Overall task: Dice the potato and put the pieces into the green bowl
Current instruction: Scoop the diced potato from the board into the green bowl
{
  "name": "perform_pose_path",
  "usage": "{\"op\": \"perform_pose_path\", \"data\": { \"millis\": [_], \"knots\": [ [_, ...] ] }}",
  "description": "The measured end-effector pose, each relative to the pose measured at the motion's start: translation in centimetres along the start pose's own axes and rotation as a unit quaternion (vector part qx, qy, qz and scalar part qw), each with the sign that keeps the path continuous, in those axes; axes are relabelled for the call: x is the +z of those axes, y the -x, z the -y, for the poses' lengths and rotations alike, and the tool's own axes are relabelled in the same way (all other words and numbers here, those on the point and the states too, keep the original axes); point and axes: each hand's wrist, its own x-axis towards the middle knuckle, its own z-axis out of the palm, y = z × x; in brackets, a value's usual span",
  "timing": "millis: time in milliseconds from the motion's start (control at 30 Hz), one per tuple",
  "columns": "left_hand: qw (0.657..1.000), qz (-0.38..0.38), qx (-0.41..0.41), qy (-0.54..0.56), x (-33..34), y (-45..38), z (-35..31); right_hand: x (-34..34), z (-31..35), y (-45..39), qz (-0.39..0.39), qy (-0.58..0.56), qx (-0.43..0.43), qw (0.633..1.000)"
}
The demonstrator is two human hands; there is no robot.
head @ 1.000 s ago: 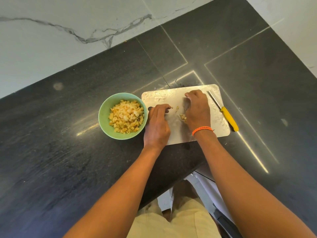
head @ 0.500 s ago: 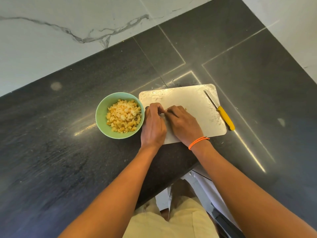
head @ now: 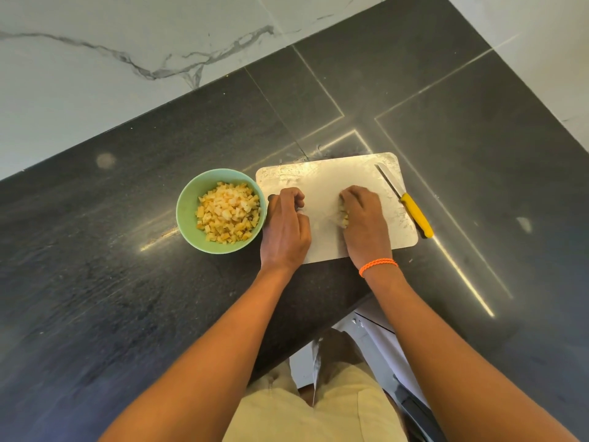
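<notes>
Nearest me: beige shorts (head: 322, 409) at bottom of view, both forearms reaching forward over the dark stone counter (head: 95, 282). Orange bracelet (head: 378, 265) on my right wrist.

Left hand (head: 285, 229) sits at the left edge of the white cutting board (head: 322, 180), fingers curled at that edge, just beside the bowl. Can't tell if it actually grips the board edge or only rests against it.

Right hand (head: 365, 221) is on the board, mid-right, fingers curled and cupped against a small heap of potato pieces (head: 342, 216) on its inner side. Pieces touch the fingers; whether they're held or only pressed against, can't tell.

Green bowl (head: 188, 215) on the counter just left of the board, close to the left hand, holding a pile of diced potato (head: 228, 212).

Knife (head: 404, 200) lies along the board's right edge, blade on the board, yellow handle hanging off toward the counter. Neither hand touches it.

Far side: white marble wall (head: 95, 74) with grey veining.
</notes>
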Motion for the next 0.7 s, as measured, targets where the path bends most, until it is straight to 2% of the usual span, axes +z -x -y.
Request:
{"op": "perform_pose_path", "data": {
  "millis": [100, 300, 433, 567, 700],
  "knots": [
    [1.0, -0.001, 0.005, 0.0, 0.1, 0.0, 0.0, -0.4, 0.1, 0.9, 0.018, 0.005, -0.043, 0.999],
    [1.0, 0.0, 0.003, -0.006, 0.0, 0.0, 0.0, -2.4, -0.5, 2.7, -0.092, -0.069, 0.123, 0.986],
    [1.0, 0.005, -0.002, -0.005, 0.1, 0.0, 0.0, -1.6, 0.1, 4.9, -0.08, -0.066, 0.163, 0.981],
    [1.0, 0.01, 0.0, -0.006, 0.1, 0.0, 0.0, -0.1, 1.3, 4.1, -0.076, -0.059, 0.161, 0.982],
    [1.0, 0.01, 0.005, -0.007, 0.0, 0.0, -0.1, -0.3, 1.6, 1.8, -0.06, -0.081, 0.108, 0.989]
  ]
}}
